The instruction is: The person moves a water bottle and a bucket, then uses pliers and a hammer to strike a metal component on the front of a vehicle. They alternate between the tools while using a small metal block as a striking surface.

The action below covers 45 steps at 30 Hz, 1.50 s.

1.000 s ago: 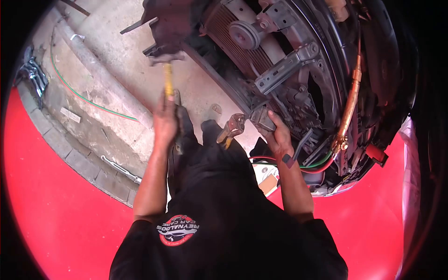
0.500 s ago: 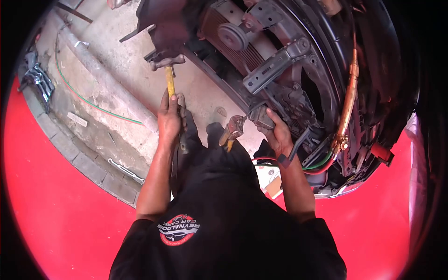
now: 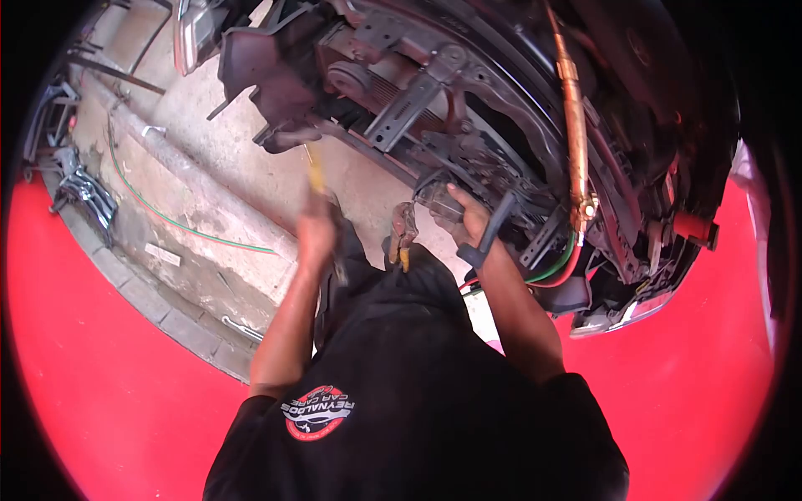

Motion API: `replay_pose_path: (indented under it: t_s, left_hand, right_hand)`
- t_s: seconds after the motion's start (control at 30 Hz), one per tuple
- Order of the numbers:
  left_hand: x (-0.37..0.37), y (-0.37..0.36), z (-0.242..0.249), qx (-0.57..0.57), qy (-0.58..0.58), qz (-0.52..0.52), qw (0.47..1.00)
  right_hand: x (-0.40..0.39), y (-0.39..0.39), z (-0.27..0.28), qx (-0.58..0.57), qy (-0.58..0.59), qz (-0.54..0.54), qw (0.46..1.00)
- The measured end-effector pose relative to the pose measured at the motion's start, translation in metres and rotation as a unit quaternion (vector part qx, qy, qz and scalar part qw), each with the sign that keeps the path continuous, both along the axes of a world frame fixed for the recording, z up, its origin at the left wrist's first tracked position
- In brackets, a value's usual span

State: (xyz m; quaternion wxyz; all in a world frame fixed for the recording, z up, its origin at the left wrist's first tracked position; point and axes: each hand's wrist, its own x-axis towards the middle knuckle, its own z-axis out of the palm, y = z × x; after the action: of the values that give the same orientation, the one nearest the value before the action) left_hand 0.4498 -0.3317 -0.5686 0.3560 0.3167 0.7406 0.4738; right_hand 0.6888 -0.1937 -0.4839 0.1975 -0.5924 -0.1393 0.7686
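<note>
My left hand [image 3: 317,232] is closed around the yellow handle of a hammer [image 3: 316,173]. Motion smears both, and the hammer's head points up and away from me. On the right, my right hand [image 3: 473,221] grips a dark, worn metal block [image 3: 438,199], thumb along its side, close against the car's exposed front frame. Between my hands, a reddish-brown clamp-like tool [image 3: 403,225] with yellow on its handle sits beside the block, near my knee.
The stripped car front [image 3: 418,96] fills the upper right, with a copper-coloured torch [image 3: 573,125] and red and green hoses lying across it. A thick pale pipe [image 3: 196,179] and a thin green hose [image 3: 159,215] lie along the concrete at left, beside a block kerb [image 3: 154,305].
My view has shifted, so the car sits further up and left. My left hand and the hammer have swung slightly right and down and are now blurred. The block stays in my right hand.
</note>
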Motion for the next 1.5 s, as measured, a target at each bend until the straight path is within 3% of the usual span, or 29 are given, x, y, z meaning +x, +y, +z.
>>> replay_pose_path:
  t_s: [0.03,0.07,0.1,0.13,0.17,0.23,0.27,0.37,0.43,0.47,0.5,0.57,0.67,0.77,0.8,0.9,1.07,1.17,1.23,1.3,1.33,1.37,1.43,1.5]
  left_hand:
    - [0.012,-0.022,-0.060,0.096,0.205,-0.145,0.963]
    - [0.010,-0.019,-0.030,0.098,0.211,-0.152,0.961]
    - [0.012,-0.013,0.032,-0.054,0.036,-0.187,0.980]
    - [0.011,-0.006,0.072,-0.202,-0.136,-0.208,0.947]
    - [0.005,-0.003,0.083,-0.203,-0.125,-0.214,0.947]
    - [-0.008,-0.009,0.095,-0.188,-0.266,0.017,0.945]
    - [-0.017,-0.008,0.098,-0.161,-0.287,0.070,0.942]
    - [-0.023,-0.002,0.109,-0.080,-0.265,0.099,0.956]
    - [-0.003,0.001,0.098,-0.120,-0.240,0.097,0.958]
    - [0.008,-0.001,0.093,-0.170,-0.300,0.067,0.936]
    - [0.022,-0.002,0.098,-0.188,-0.254,-0.028,0.948]
    - [0.042,-0.007,0.111,-0.195,-0.276,-0.094,0.937]
    - [0.031,-0.019,0.109,-0.187,-0.233,-0.061,0.952]
    - [0.006,-0.034,0.112,-0.233,-0.170,-0.068,0.955]
    - [-0.001,-0.040,0.113,-0.233,-0.144,-0.073,0.959]
    - [-0.007,-0.055,0.111,-0.212,-0.096,-0.087,0.969]
    - [-0.011,-0.073,0.072,-0.248,-0.140,-0.101,0.953]
    - [-0.019,-0.078,0.027,-0.272,-0.181,-0.160,0.932]
    - [-0.026,-0.079,-0.008,-0.270,-0.161,-0.176,0.933]
    - [-0.049,-0.088,-0.088,-0.224,-0.009,-0.380,0.898]
    - [-0.071,-0.108,-0.181,-0.096,0.061,-0.471,0.875]
    - [-0.062,-0.100,-0.158,-0.097,0.055,-0.470,0.876]
    - [-0.037,-0.052,-0.070,-0.308,-0.018,-0.406,0.860]
    - [-0.030,-0.043,-0.085,-0.334,-0.014,-0.391,0.857]
  right_hand:
    - [0.003,0.001,0.000,0.002,0.006,-0.007,1.000]
    - [0.004,0.004,-0.002,0.006,0.021,-0.003,1.000]
    - [0.006,0.004,-0.003,0.007,0.036,0.005,0.999]
    - [0.005,0.005,-0.006,0.008,0.046,0.002,0.999]
    - [0.006,0.005,-0.010,0.006,0.057,-0.013,0.998]
    - [0.009,-0.002,-0.016,-0.006,0.071,-0.038,0.997]
    - [0.007,-0.001,-0.008,-0.012,0.056,-0.036,0.998]
    - [0.012,-0.001,-0.018,-0.029,0.092,-0.032,0.995]
    - [0.012,0.001,-0.015,-0.018,0.076,-0.025,0.997]
    - [0.012,0.000,-0.013,-0.013,0.055,-0.016,0.998]
    - [0.015,-0.001,-0.020,-0.010,0.058,-0.019,0.998]
    - [0.019,-0.001,-0.036,0.013,0.048,-0.008,0.999]
    - [0.022,-0.020,-0.048,0.104,0.003,-0.022,0.994]
    - [0.028,-0.044,-0.037,0.075,0.042,-0.042,0.995]
    - [0.037,-0.048,-0.035,0.084,0.114,-0.019,0.990]
    - [0.051,-0.070,-0.030,0.067,0.115,-0.035,0.990]
    - [0.076,-0.099,-0.021,0.000,0.068,-0.029,0.997]
    - [0.065,-0.123,-0.015,0.001,0.041,-0.133,0.990]
    - [0.072,-0.141,-0.027,-0.039,0.045,-0.117,0.991]
    - [0.066,-0.157,-0.024,-0.009,0.049,-0.076,0.996]
    - [0.065,-0.166,-0.032,-0.023,0.046,-0.077,0.996]
    - [0.061,-0.174,-0.032,-0.026,0.040,-0.076,0.996]
    - [0.049,-0.177,-0.034,0.006,0.022,-0.008,1.000]
    - [0.039,-0.179,-0.048,0.085,0.001,0.033,0.996]
